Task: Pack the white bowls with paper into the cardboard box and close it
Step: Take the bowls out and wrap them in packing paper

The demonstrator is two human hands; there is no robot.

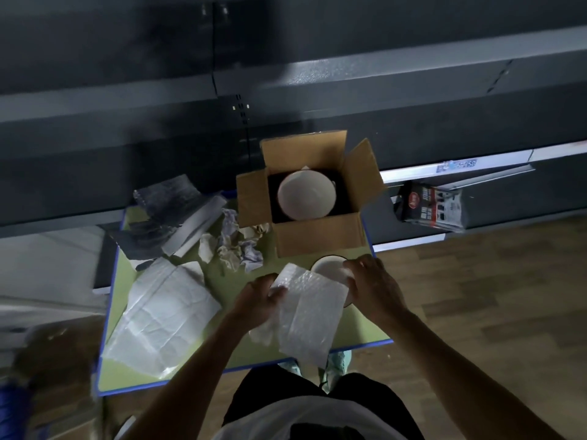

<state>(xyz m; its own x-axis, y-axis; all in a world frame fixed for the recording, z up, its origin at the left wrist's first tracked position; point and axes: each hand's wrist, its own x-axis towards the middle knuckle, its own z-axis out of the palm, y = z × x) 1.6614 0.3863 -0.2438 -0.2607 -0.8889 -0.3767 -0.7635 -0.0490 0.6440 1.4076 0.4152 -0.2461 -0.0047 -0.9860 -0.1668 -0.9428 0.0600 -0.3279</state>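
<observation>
The left hand (260,300) grips the upper corner of a bubble wrap sheet (311,319), with the fingers curled around its edge. The right hand (371,284) holds a white bowl (327,268) at the rim, its fingers bent over the edge. The sheet covers the near side of this bowl.

Just beyond the hands stands the open cardboard box (317,238) with its four flaps spread out, and a second white bowl (306,195) sits inside it. Beyond the left hand lie crumpled paper balls (238,246), and to the left of it a large white wrapping sheet (168,309) lies flat on the green table (127,376).

Far beyond the right hand, a dark package (428,204) with a round red logo leans on a shelf; its white writing is too blurred to read. A blue label (457,165) above it seems to end in "SD"
</observation>
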